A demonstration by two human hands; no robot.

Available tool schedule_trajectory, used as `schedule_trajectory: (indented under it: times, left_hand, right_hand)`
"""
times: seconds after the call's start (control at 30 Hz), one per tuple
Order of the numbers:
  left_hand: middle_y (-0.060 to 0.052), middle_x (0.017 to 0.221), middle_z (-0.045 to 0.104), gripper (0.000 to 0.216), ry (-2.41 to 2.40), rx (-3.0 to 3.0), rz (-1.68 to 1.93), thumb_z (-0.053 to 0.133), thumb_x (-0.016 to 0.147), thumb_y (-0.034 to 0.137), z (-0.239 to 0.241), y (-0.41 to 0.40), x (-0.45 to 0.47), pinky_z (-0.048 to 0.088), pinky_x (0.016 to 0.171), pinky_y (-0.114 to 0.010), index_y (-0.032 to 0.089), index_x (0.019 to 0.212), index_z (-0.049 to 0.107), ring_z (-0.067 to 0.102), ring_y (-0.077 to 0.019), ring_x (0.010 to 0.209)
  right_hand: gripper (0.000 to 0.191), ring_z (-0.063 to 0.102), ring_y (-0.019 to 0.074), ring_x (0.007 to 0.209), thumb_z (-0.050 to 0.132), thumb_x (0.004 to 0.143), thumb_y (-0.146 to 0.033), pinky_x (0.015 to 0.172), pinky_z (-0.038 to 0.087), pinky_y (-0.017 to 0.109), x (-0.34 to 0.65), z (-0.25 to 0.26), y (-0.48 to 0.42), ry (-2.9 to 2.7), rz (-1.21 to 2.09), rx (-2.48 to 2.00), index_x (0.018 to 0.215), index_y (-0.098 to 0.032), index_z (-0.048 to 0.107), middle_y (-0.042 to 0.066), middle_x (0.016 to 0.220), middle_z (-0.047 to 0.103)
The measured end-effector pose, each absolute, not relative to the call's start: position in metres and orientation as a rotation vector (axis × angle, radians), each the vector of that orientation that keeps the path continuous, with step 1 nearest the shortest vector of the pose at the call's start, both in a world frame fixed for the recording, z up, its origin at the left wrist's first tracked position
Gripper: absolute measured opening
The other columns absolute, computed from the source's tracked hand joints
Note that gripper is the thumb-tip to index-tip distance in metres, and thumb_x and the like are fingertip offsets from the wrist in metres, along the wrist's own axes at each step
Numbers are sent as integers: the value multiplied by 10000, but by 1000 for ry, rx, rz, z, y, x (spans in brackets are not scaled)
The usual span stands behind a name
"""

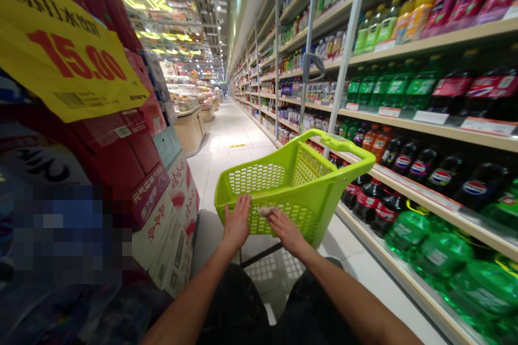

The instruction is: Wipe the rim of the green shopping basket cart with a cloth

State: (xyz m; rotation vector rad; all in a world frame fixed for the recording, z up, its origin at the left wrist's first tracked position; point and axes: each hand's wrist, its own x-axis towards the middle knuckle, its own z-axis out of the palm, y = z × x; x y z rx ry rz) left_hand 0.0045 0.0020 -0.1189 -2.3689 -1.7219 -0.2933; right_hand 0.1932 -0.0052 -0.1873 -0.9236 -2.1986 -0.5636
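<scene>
A lime-green plastic shopping basket [283, 170] on a wheeled frame stands in the aisle in front of me, and it looks empty. My left hand [237, 222] lies flat against its near wall, fingers stretched out over the rim. My right hand [283, 226] rests on the same wall just to the right, fingers curled on the mesh with something small and pale at the fingertips that I cannot make out.
Long shelves [424, 118] of soft-drink bottles run down the right side. Stacked red and white cartons [162, 194] with a yellow price sign [65, 54] crowd the left. The pale tiled aisle [234, 135] stretches ahead toward display counters at far left.
</scene>
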Motion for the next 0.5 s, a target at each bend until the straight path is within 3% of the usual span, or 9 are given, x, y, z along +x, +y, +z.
schedule_trajectory:
  times: [0.1, 0.23, 0.5]
  left_hand:
    - [-71, 1449, 191, 711, -1712, -2374, -279, 311, 674, 14, -114, 4, 9, 129, 1054, -544, 136, 1368, 213, 164, -207, 1336]
    - [-64, 1459, 160, 706, -1626, -2411, -314, 315, 679, 28, -112, 7, 29, 115, 1061, -538, 123, 1370, 202, 129, -203, 1343]
    - [-65, 1456, 173, 733, -1574, -2455, -292, 320, 664, 14, -115, 8, 44, 108, 1061, -540, 145, 1374, 194, 128, -210, 1343]
  right_hand:
    - [328, 392, 163, 1231, 358, 882, -111, 968, 419, 386, 205, -197, -16, -2213, -552, -945, 1126, -188, 562, 70, 1150, 601]
    - [359, 277, 195, 1294, 332, 889, -112, 1012, 364, 433, 214, -167, -8, -2069, -620, -994, 1183, -191, 523, 67, 1250, 526]
    - [373, 361, 141, 1250, 295, 895, -98, 990, 410, 366, 241, -194, -19, -2163, -623, -1011, 1147, -203, 547, 45, 1144, 606]
